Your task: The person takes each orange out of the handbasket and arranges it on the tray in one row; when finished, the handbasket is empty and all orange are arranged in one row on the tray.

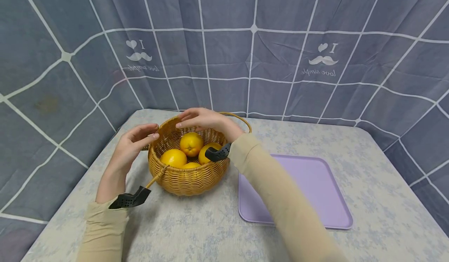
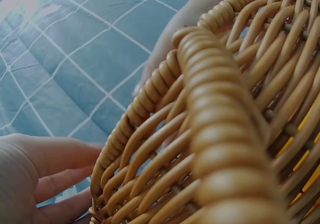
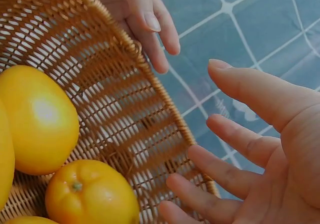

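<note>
A wicker basket (image 1: 187, 167) of oranges (image 1: 191, 144), set near the tabletop's (image 1: 196, 227) far left corner beside a purple tray (image 1: 315, 192), is flanked by a left hand (image 1: 133, 145) and right hand (image 1: 201, 118), fingers relaxed, grasping nothing, apparently poised at its rim.

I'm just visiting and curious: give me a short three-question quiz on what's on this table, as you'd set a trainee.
1. How many yellow-orange round fruits show in the woven wicker basket?
2. True or false: the flat lilac plastic tray carries fruit.
3. Which hand reaches over the basket's far rim: A left hand, B right hand?

Key: 1. Four. 2. False; nothing lies on it. 3. B.
</note>
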The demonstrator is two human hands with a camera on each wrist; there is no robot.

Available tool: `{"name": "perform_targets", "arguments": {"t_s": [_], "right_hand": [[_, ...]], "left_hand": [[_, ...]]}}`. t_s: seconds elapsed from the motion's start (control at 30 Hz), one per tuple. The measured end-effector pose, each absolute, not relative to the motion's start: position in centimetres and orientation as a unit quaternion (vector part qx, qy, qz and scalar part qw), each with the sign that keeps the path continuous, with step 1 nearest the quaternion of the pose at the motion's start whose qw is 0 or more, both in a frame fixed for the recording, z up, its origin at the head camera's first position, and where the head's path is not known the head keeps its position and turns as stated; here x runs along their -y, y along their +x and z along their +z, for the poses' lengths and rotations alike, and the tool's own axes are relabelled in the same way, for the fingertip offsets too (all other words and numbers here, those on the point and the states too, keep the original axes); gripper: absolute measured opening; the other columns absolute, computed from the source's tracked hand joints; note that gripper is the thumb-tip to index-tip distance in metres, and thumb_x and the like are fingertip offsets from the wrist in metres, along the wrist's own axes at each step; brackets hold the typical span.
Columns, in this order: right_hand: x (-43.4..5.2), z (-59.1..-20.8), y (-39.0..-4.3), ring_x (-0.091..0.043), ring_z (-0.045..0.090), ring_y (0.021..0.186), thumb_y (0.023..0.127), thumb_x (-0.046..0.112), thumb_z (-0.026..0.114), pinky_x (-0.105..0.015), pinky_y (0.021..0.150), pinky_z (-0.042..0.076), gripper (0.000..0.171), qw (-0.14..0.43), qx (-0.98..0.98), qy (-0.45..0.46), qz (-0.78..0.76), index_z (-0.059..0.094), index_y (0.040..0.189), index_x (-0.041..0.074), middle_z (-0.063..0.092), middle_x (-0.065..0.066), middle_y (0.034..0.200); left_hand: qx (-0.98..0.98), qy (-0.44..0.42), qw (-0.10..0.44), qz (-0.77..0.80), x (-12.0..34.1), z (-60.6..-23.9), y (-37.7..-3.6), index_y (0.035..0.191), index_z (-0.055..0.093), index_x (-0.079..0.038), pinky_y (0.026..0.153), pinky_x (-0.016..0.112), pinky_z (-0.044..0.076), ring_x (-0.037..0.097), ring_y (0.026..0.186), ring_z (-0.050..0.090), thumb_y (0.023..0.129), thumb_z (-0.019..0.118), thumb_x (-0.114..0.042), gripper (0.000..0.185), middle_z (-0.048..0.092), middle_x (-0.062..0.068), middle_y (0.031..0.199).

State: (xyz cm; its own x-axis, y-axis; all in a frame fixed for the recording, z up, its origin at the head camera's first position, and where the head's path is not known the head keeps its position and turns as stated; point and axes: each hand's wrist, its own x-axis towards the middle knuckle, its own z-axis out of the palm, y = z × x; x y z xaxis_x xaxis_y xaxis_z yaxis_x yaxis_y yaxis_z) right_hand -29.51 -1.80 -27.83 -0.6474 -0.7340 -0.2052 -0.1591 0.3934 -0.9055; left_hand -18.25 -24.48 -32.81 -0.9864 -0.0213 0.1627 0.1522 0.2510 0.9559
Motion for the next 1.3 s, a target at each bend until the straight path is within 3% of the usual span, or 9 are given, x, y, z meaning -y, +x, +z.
{"name": "perform_targets", "arguments": {"t_s": [0.27, 0.47, 0.63, 0.93, 1.3], "right_hand": [[2.4, -29.9, -30.5, -0.019, 0.05, 0.117, 0.088, 0.028, 0.065, -0.039, 0.099, 0.041, 0.055, 0.333, -0.779, -0.279, -0.452, 0.048, 0.136, 0.009, 0.051, -0.004, 0.13], [2.5, -30.9, -30.7, -0.021, 0.041, 0.127, 0.086, 0.029, 0.068, -0.035, 0.101, 0.038, 0.059, 0.321, -0.797, -0.304, -0.41, 0.047, 0.138, 0.011, 0.043, -0.008, 0.14], [2.7, -31.2, -30.9, -0.02, 0.035, 0.131, 0.083, 0.028, 0.072, -0.032, 0.104, 0.033, 0.064, 0.306, -0.826, -0.342, -0.327, 0.046, 0.14, 0.014, 0.041, -0.004, 0.142], [2.8, -31.5, -30.5, -0.02, 0.04, 0.11, 0.076, 0.015, 0.076, -0.025, 0.082, 0.042, 0.06, 0.289, -0.862, -0.353, -0.223, 0.054, 0.132, 0.02, 0.038, -0.008, 0.133], [2.6, -32.0, -30.2, -0.018, 0.043, 0.104, 0.073, 0.007, 0.078, -0.022, 0.077, 0.044, 0.058, 0.291, -0.857, -0.368, -0.212, 0.055, 0.125, 0.019, 0.041, -0.006, 0.126]], "left_hand": [[0.79, -0.017, 0.079, -0.607, 24.5, -32.9, -18.3, 0.13, 0.055, -0.002, 0.075, 0.016, 0.047, 0.005, 0.097, 0.056, 0.089, 0.066, -0.025, 0.048, 0.059, -0.011, 0.11], [0.789, -0.001, 0.084, -0.608, 24.6, -33.1, -18.5, 0.127, 0.058, -0.002, 0.074, 0.017, 0.048, 0.005, 0.096, 0.057, 0.089, 0.066, -0.021, 0.044, 0.06, -0.015, 0.106], [0.795, 0.012, 0.084, -0.601, 24.6, -33.2, -18.6, 0.127, 0.058, -0.003, 0.075, 0.017, 0.048, 0.005, 0.098, 0.056, 0.089, 0.066, -0.022, 0.043, 0.06, -0.017, 0.104], [0.797, 0.016, 0.09, -0.596, 24.6, -33.4, -18.6, 0.126, 0.059, -0.004, 0.075, 0.017, 0.048, 0.004, 0.096, 0.056, 0.09, 0.066, -0.02, 0.041, 0.06, -0.018, 0.103], [0.797, 0.012, 0.096, -0.597, 24.5, -33.9, -18.7, 0.126, 0.059, -0.003, 0.074, 0.017, 0.048, 0.005, 0.095, 0.057, 0.09, 0.065, -0.019, 0.04, 0.061, -0.018, 0.102]]}}
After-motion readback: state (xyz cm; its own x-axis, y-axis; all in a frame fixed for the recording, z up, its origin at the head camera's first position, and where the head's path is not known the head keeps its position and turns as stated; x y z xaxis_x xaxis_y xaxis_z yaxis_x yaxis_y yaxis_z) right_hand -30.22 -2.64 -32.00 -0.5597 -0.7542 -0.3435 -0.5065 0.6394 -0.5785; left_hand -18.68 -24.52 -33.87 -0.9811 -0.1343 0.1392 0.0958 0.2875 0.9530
